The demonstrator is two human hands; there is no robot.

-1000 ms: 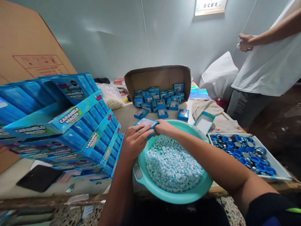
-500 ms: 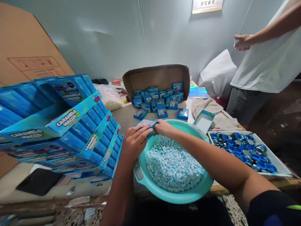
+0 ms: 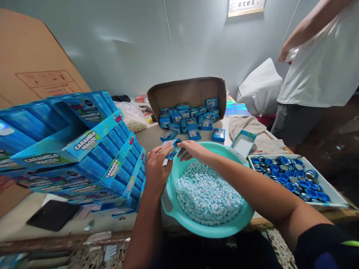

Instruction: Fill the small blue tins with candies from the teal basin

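Left hand (image 3: pixel 157 163): my fingers wrap a blue box (image 3: pixel 174 149).
Right hand (image 3: pixel 193 150): touches its end; can't tell if pinching.
Bowl (image 3: pixel 207 232): round, smooth plastic.

White bag (image 3: pixel 259 91) near rumpled cloth (image 3: pixel 244 126)

"CARAMELO MACIZO" stands on the stacked display boxes (image 3: pixel 84 144), 4 Chinese characters on the wall sign (image 3: pixel 246 6).

The blue printed box (image 3: pixel 173 149) tilts, one end possibly open.
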